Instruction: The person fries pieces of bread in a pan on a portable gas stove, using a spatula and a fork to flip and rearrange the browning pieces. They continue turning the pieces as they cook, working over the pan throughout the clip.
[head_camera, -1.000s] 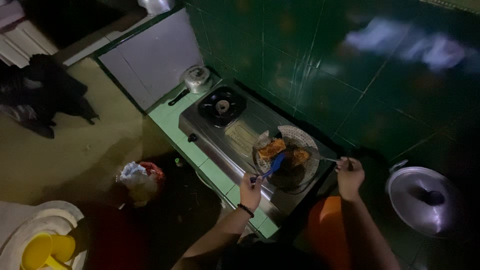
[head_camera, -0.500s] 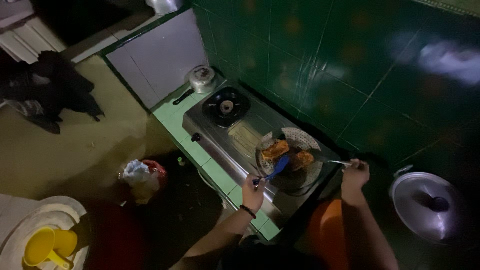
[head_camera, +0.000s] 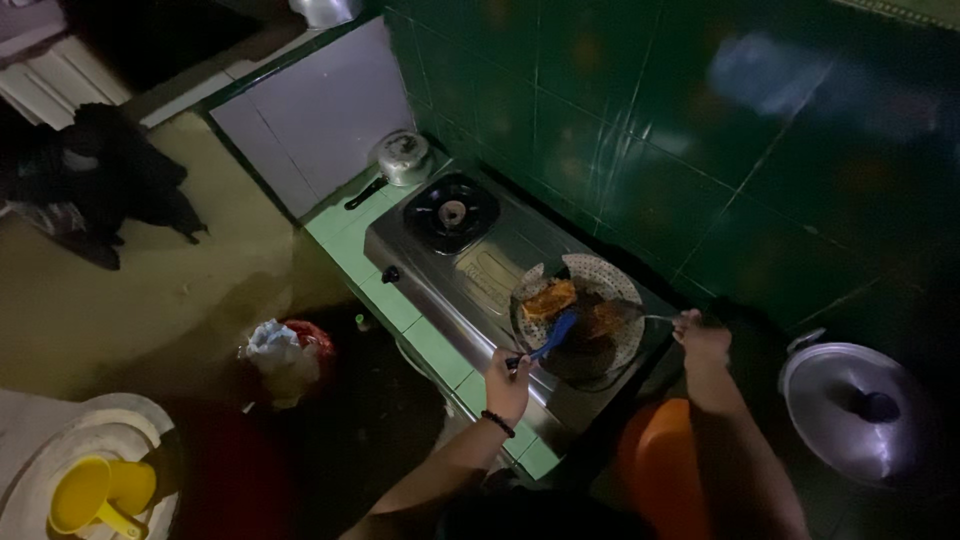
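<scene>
Head view: your left hand (head_camera: 508, 385) is closed around the handle of a blue spatula (head_camera: 548, 338), whose blade reaches forward into the pan (head_camera: 628, 345) just beyond that hand, touching or nearly touching the two browned pieces of food (head_camera: 548, 298) lying on the perforated rack inside it. Your right hand (head_camera: 703, 345) is closed on the pan's thin metal handle (head_camera: 662, 319), just to its left. The pan sits on the nearer burner of the steel stove (head_camera: 470, 270); the far burner (head_camera: 452, 213) beyond your left hand is bare, and a small lidded pot (head_camera: 401, 158) stands past it. A large metal lid (head_camera: 855, 405) lies to the right of your right hand, an orange bucket (head_camera: 655, 465) sits below it, and a yellow cup (head_camera: 85, 495) is well to the left of your left arm. The light is dim, so judging the browning is hard; the food could scorch. If the spatula pushes too steeply, a piece could slide off the rack or tip the pan, since only the thin handle steadies it on the surface (head_camera: 440, 350).
</scene>
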